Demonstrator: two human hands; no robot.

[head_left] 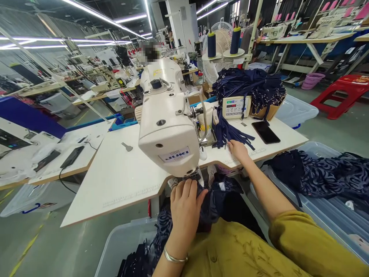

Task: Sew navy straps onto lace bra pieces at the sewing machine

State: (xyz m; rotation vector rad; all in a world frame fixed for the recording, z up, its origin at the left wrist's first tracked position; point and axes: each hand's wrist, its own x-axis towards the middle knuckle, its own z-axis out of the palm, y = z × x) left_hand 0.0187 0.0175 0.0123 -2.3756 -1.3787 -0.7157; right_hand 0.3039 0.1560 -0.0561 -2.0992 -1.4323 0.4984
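My left hand (pixel 186 204) lies over a navy patterned garment (pixel 209 206) below the head of a white JUKI sewing machine (pixel 170 127). Its fingers are curled over the fabric and its thumb points right; the fingertips are partly hidden by the machine head. To the right, my right hand (pixel 238 151) is at the loose ends of a bundle of navy straps (pixel 230 130) on the white table (pixel 129 173). Thumb and fingers are pinched together at a strap end. The garment hangs from the machine into my lap.
A phone (pixel 265 132) and a control panel (pixel 236 107) are at the right. More navy straps (pixel 245 84) fill a cardboard box behind. Plastic bins (pixel 319 207) of patterned garments flank me. Two thread cones (pixel 211 45), a fan and a red stool (pixel 343 94) are beyond.
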